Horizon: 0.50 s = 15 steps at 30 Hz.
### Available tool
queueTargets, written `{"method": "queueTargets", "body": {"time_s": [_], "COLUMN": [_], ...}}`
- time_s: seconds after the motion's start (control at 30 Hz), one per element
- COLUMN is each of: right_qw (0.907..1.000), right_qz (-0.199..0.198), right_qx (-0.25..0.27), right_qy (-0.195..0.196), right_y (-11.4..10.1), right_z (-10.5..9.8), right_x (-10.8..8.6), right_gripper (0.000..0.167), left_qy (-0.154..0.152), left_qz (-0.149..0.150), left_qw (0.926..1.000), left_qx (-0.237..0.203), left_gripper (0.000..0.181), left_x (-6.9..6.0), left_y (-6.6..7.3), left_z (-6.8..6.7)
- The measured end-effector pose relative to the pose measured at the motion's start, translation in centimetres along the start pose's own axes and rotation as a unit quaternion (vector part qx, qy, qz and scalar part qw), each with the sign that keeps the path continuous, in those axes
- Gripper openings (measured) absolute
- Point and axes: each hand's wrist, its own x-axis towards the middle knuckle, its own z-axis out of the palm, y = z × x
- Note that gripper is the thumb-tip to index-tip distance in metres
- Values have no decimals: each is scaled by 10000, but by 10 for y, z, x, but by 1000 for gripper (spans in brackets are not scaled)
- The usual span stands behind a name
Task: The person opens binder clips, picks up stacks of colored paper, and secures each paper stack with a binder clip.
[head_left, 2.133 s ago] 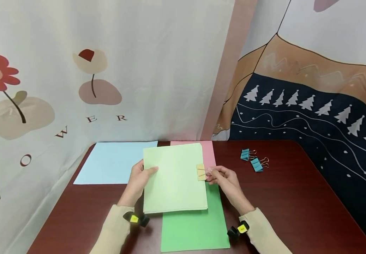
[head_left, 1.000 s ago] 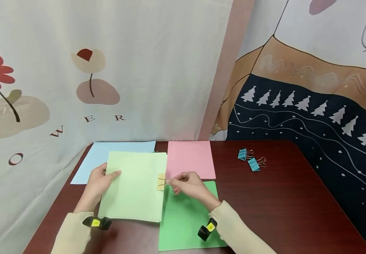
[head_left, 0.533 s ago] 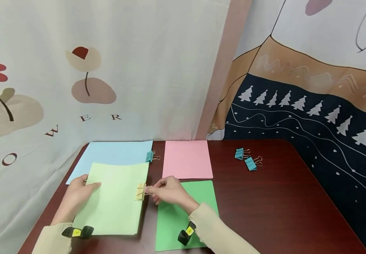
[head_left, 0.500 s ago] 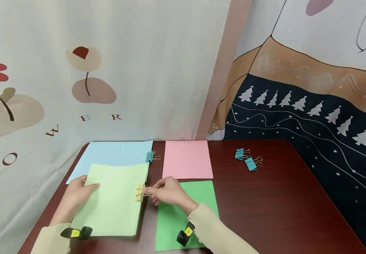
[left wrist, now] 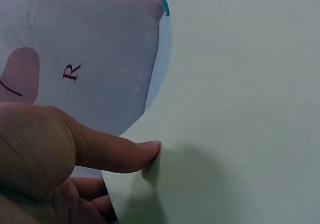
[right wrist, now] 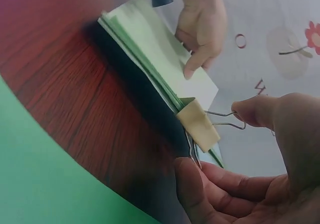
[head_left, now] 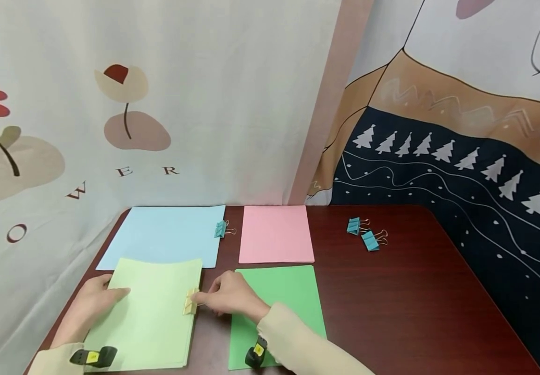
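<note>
A stack of pale green paper (head_left: pixel 148 312) is held just over the near left of the table, in front of the blue paper. My left hand (head_left: pixel 92 304) grips its left edge, thumb on top and fingers underneath, as the left wrist view also shows. On the right edge sits a yellow binder clip (head_left: pixel 190 302). My right hand (head_left: pixel 232 296) holds that clip by its wire handles; in the right wrist view the thumb (right wrist: pixel 255 109) is at one handle and fingers are at the other. The clip's body (right wrist: pixel 199 124) is around the paper's edge.
Blue paper (head_left: pixel 166 234) lies at the back left with a teal binder clip (head_left: pixel 221 229) on its right edge. Pink paper (head_left: pixel 276 234) is at the back middle, green paper (head_left: pixel 281 291) in front of it. Two teal binder clips (head_left: pixel 354 226) lie at the back right.
Both hands have carried the pale green stack and its yellow clip left and toward the near edge, from over the pink and green papers. Those papers and the blue paper's clip are now uncovered.
</note>
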Motion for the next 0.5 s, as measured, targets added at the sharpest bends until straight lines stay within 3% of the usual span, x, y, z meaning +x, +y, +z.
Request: {"method": "queueTargets", "body": {"time_s": [0.27,0.5], "right_qw": [9969,9939], "right_qz": [-219,-545], "right_qx": [-748,-960], "right_qy": [107,-45], "right_y": [1,3], "right_z": [11,10], "right_x": [3,1], "right_gripper": [66,64], "left_qy": [8,76], "left_qz": [-46,-103], "left_qw": [9988,9945], "left_qx": [483,1039], "left_gripper": [75,62], "left_x": [1,-2], "left_y": [-10,-10], "left_z": [0,0]}}
